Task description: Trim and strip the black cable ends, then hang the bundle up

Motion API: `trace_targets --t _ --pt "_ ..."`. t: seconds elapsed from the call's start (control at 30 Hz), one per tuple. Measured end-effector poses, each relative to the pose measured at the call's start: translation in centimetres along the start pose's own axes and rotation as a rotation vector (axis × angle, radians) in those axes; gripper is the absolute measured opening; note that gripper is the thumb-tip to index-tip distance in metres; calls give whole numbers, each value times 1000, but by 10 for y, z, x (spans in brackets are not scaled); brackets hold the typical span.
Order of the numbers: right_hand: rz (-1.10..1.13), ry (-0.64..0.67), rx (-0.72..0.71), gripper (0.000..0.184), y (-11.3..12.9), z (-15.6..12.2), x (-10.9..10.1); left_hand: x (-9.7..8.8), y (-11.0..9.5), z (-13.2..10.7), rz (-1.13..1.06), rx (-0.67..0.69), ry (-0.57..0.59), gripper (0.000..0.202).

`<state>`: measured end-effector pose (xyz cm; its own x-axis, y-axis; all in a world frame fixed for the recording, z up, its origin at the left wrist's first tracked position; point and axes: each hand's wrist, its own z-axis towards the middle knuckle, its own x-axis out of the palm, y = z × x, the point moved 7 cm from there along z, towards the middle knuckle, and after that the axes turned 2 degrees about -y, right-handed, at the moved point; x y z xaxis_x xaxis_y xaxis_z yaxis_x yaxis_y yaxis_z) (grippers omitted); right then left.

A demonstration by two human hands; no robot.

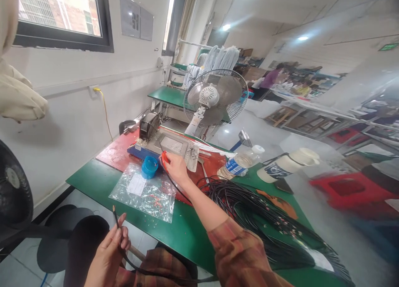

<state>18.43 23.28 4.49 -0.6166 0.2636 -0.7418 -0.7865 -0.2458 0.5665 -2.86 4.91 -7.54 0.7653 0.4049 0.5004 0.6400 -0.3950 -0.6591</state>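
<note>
Near the bottom left, my left hand [110, 241] pinches a black cable [116, 217] between thumb and fingers. Its stripped end points up, showing fine orange-copper strands. My right hand [174, 168] is closed around a slim red-gripped tool [164, 156] whose kind I cannot make out. The thin dark tip of this tool points at a grey metal plate with a recessed bath [174, 143] on a blue base. A black line runs down from beside the right hand along the forearm. Left of that hand sits a round blue container [150, 167].
A clear plastic bag [146, 195] with orange scraps lies at the front. A large black cable bundle [249, 212] covers the table's right side. Beyond it stand a water bottle [232, 166] and a white jug [286, 164]. A small black fan [149, 126] is behind the bath.
</note>
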Motion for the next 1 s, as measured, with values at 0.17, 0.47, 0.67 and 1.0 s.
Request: trace_targets --t 0.17,0.47,0.67,1.0 --pt "-53 -125 46 27 -19 39 -57 -5 1 2 16 32 -26 45" --pt "-276 -134 222 35 -66 78 -76 -6 5 0 23 -13 -13 36" --pt "-359 -112 244 31 -74 83 -66 -12 9 5 32 -13 -21 36" --pt "-357 -69 251 30 -80 83 -58 -6 6 3 52 40 -71 44"
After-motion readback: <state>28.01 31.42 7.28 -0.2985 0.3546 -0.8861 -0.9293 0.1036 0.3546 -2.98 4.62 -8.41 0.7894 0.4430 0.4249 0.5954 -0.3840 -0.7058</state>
